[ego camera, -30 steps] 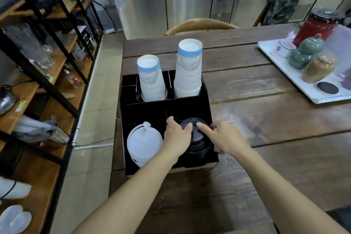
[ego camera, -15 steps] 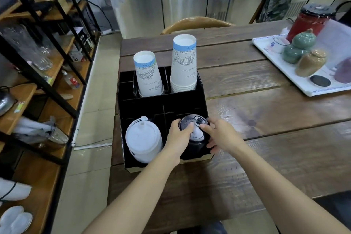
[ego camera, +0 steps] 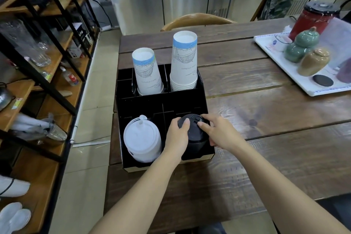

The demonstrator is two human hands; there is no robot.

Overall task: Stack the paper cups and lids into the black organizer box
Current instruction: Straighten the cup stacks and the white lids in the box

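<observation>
Both hands, left hand (ego camera: 177, 136) and right hand (ego camera: 221, 132), fingers grasping black lids (ego camera: 193, 133); light, thin, slippery plastic, best pinched at rims.

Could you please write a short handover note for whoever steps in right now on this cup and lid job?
Left hand and right hand both rest on the black lid stack in the front right slot of the black organizer box.
White lid stack sits front left.
Two upside-down paper cup stacks stand at the back: shorter stack left, taller stack right.
Left: seat the black lids, let go.
</observation>
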